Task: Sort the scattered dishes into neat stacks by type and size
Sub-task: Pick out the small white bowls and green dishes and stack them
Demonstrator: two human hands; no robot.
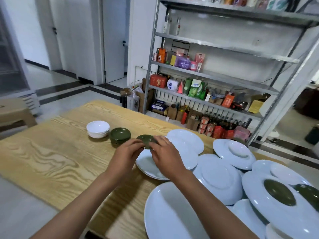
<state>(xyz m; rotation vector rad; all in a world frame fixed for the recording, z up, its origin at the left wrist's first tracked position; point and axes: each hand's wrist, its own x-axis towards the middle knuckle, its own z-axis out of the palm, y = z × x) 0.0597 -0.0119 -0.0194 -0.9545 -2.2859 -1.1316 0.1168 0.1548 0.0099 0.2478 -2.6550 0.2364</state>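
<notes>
Closest to the head camera is a big white plate (pixel 170 214) at the bottom edge, sitting at the near end of a messy heap of white plates (pixel 219 176) that sprawls along the right side of the wooden table (pixel 51 161). Some of those plates are flipped upside down and overlapping each other. Two dark green saucers (pixel 279 192) are lying on top of the heap at the far right, one of them cut off by the frame edge.

Both forearms reach in from the bottom. The left hand (pixel 126 152) and right hand (pixel 163 150) meet in the middle, and both are pinching one small green saucer (pixel 146 139) between fingertips and thumb, each on its own side. It's lifted off the table, tilted a bit, hovering over the edge of a white plate.

Just beyond it, to the left, is a tidy stack of green saucers (pixel 120 136), and right beside that a stack of small white bowls (pixel 98 129). Those two stacks are near each other but not touching, as far as I can tell.

Behind the table there's a metal shelving rack (pixel 215 75) packed with packets, boxes and bottles, plus white doors (pixel 114 40) on the left.
</notes>
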